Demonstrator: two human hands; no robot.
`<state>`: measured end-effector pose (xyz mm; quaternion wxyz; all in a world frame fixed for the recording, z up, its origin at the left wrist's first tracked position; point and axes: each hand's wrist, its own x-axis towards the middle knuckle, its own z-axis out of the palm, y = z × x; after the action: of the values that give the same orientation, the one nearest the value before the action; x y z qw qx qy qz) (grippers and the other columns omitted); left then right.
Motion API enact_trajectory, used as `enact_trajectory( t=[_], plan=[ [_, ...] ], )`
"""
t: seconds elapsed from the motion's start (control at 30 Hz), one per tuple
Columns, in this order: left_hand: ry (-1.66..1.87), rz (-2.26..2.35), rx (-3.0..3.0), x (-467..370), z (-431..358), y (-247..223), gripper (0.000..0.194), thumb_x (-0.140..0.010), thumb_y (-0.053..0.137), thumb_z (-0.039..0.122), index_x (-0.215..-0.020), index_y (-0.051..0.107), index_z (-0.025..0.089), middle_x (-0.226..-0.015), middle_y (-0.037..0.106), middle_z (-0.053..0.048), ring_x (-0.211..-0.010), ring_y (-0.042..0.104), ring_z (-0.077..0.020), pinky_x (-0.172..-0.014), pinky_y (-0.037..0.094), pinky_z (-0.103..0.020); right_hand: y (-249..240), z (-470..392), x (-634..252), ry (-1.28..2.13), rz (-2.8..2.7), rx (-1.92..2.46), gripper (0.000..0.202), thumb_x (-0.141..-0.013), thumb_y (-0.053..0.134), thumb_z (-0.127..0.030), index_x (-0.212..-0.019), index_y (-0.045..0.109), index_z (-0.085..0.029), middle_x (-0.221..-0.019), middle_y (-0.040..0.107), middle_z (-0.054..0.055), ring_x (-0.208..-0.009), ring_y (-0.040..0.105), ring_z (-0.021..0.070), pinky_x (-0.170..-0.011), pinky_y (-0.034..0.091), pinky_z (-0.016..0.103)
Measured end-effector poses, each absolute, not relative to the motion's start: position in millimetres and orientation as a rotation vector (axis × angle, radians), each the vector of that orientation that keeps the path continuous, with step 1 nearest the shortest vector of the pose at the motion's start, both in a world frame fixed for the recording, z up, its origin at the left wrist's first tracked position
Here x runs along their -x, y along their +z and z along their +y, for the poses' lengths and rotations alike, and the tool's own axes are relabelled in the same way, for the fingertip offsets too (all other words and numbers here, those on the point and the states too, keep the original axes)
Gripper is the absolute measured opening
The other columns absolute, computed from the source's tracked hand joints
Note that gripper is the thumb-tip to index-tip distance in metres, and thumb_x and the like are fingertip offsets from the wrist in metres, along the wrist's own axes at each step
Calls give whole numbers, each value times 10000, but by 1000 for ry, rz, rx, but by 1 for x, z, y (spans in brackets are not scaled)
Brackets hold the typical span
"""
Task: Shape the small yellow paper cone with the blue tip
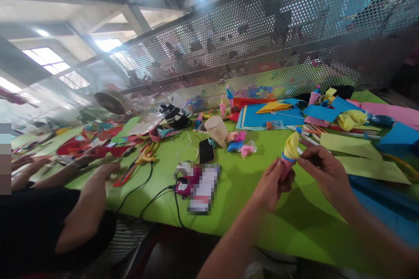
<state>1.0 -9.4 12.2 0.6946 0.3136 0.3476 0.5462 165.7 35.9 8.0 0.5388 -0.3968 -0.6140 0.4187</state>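
My left hand point(274, 183) is wrapped round the pink lower part of a small paper ice-cream cone point(290, 149). The cone stands upright, with a twisted yellow top, a blue band round its middle and a blue tip. My right hand point(322, 166) is at the cone's right side, thumb and forefinger pressed together by the blue band. Whatever lies between those fingertips is too small to make out. Both hands are above the green table point(242, 209).
A blurred phone point(204, 189) and a black phone point(207, 151) lie left of my hands, near cables and a glue gun point(145, 154). Coloured paper point(350, 144) covers the right side. A perforated screen point(229, 52) stands behind. Another person's arms point(91, 192) rest at the left.
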Motion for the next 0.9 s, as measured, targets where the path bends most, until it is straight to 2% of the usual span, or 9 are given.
enact_trajectory(
  t=[0.23, 0.33, 0.57, 0.7, 0.9],
  plan=[
    [1216, 782, -683, 0, -7, 6, 671, -807, 775, 757, -1016, 655, 131, -709, 543, 21, -518, 351, -63, -528, 215, -246, 7, 38, -165, 1102, -1391, 895, 289, -911, 795, -512, -889, 657, -259, -781, 564, -14, -673, 470, 152, -583, 352, 312],
    [1203, 783, -666, 1, -6, 5, 690, -812, 760, 765, -1016, 687, 110, -697, 527, 21, -522, 359, -67, -529, 225, -244, 7, 39, -164, 1195, -1324, 871, 310, -867, 842, -512, -887, 664, -259, -766, 583, -16, -661, 487, 146, -577, 377, 301],
    [1157, 780, -636, 1, -6, 7, 597, -801, 792, 730, -875, 598, 171, -622, 501, 41, -502, 337, -73, -499, 214, -229, 2, 40, -161, 1350, -1313, 825, 344, -790, 910, -508, -923, 699, -271, -870, 659, 10, -780, 608, 192, -666, 529, 339],
    [1131, 776, -644, 1, -6, 7, 588, -870, 712, 740, -877, 615, 160, -594, 467, 51, -471, 288, -64, -482, 177, -234, 9, 39, -159, 1395, -1287, 779, 349, -790, 903, -525, -845, 688, -256, -789, 648, 6, -721, 608, 183, -652, 540, 346],
    [1082, 787, -666, 2, -5, 8, 623, -872, 686, 771, -880, 631, 150, -567, 439, 58, -460, 263, -63, -487, 150, -249, 16, 38, -157, 1366, -1318, 791, 392, -785, 891, -576, -808, 672, -251, -742, 644, 8, -676, 607, 185, -600, 528, 346]
  ],
)
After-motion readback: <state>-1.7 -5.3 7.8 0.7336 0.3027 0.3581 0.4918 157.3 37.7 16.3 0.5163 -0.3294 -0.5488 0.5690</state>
